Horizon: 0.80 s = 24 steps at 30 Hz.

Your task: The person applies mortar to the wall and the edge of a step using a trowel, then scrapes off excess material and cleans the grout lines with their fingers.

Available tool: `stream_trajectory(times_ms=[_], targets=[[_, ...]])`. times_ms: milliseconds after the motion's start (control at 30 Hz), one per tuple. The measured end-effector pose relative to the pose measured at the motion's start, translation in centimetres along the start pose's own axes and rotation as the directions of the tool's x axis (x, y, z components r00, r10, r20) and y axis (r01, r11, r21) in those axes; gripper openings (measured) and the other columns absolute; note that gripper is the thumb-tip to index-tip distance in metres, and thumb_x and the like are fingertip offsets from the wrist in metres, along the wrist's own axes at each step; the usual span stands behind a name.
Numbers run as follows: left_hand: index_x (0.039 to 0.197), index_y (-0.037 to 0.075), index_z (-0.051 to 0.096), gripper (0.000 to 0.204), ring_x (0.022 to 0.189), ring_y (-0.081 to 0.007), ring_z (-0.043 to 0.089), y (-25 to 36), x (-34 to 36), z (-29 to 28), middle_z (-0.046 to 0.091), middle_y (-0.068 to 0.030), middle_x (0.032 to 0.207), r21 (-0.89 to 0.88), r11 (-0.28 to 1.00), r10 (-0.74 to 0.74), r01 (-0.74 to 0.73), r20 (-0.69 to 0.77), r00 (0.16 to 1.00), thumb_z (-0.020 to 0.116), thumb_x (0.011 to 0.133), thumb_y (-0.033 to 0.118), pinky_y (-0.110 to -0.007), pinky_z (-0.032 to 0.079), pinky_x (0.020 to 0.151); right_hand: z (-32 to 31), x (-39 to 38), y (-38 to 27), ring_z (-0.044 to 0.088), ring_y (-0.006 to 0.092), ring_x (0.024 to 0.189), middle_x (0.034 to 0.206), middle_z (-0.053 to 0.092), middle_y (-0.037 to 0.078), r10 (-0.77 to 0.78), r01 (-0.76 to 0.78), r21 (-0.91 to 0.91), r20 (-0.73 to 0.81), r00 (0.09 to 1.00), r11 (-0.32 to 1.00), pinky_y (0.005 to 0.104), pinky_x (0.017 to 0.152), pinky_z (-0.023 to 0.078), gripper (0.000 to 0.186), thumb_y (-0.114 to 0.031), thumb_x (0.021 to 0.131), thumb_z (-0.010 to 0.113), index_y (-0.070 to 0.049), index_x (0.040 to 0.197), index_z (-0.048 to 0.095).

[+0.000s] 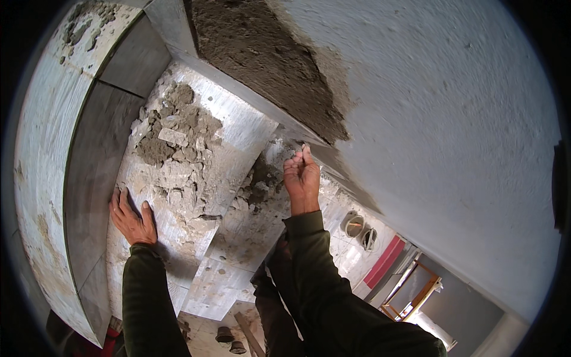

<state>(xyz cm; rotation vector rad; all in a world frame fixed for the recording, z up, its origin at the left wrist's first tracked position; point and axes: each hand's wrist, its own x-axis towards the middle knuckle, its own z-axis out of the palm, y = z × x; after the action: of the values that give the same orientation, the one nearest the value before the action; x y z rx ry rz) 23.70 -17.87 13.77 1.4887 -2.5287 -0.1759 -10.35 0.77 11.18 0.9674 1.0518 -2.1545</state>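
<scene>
Honestly, the left hand [134, 217] lay flat and open on the pale slab [196, 238], just below the crumbly mortar heap [178, 134]. The right hand [301, 178] had its fingertips pinched narrow at the wall's lower edge [321, 143], holding what I couldn't tell. That mortar looked dry, gritty, brittle; better scooped from underneath than pinched.

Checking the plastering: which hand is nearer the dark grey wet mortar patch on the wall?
Right. The right hand is raised just below the dark grey wet mortar patch; the left hand rests flat on the board, farther away.
</scene>
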Motion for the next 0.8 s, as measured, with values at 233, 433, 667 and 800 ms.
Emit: stream_trajectory(times_ms=[233, 433, 667, 800], targets=[[0.136, 0.009, 0.04, 0.058, 0.131, -0.0371, 0.031, -0.4, -0.3, 0.3, 0.037, -0.0161, 0.141, -0.004, 1.0, -0.008, 0.008, 0.008, 1.0, 0.055, 0.086, 0.034, -0.049, 0.02, 0.11, 0.3, -0.8, -0.1, 0.053, 0.0095, 0.063, 0.077, 0.056, -0.002, -0.009, 0.009, -0.049, -0.004, 1.0, 0.999, 0.0254, 0.061, 0.047, 0.013, -0.02, 0.09, 0.065, -0.009, 0.097, 0.063], [0.136, 0.01, 0.04, 0.058, 0.132, -0.0368, 0.03, -0.3, -0.1, 0.2, 0.036, -0.0159, 0.142, 0.009, 1.0, 0.001, -0.001, 0.002, 1.0, 0.055, 0.086, 0.035, -0.049, 0.02, 0.11, 0.6, -1.1, -0.5, 0.053, 0.0095, 0.063, 0.077, 0.056, -0.002, -0.004, 0.003, -0.029, -0.03, 1.0, 1.0, 0.0252, 0.061, 0.047, 0.014, -0.02, 0.089, 0.065, -0.009, 0.097, 0.063], [0.136, 0.009, 0.04, 0.057, 0.131, -0.0367, 0.031, -0.4, -0.1, 0.3, 0.037, -0.0161, 0.142, -0.003, 1.0, 0.014, -0.014, -0.005, 1.0, 0.052, 0.088, 0.037, -0.049, 0.02, 0.109, 0.9, -1.8, -0.6, 0.052, 0.0095, 0.063, 0.077, 0.056, -0.001, -0.019, 0.019, -0.039, -0.015, 1.0, 0.999, 0.0252, 0.061, 0.047, 0.014, -0.02, 0.089, 0.066, -0.008, 0.096, 0.063], [0.136, 0.009, 0.04, 0.057, 0.131, -0.0366, 0.031, -0.2, -0.1, 0.1, 0.037, -0.016, 0.142, -0.001, 1.0, 0.009, -0.009, -0.011, 1.0, 0.053, 0.088, 0.037, -0.049, 0.02, 0.109, 1.1, -2.1, -0.7, 0.052, 0.0093, 0.063, 0.077, 0.055, -0.001, -0.021, 0.021, -0.022, -0.015, 1.0, 1.0, 0.0254, 0.061, 0.047, 0.015, -0.02, 0.089, 0.066, -0.007, 0.096, 0.062]])
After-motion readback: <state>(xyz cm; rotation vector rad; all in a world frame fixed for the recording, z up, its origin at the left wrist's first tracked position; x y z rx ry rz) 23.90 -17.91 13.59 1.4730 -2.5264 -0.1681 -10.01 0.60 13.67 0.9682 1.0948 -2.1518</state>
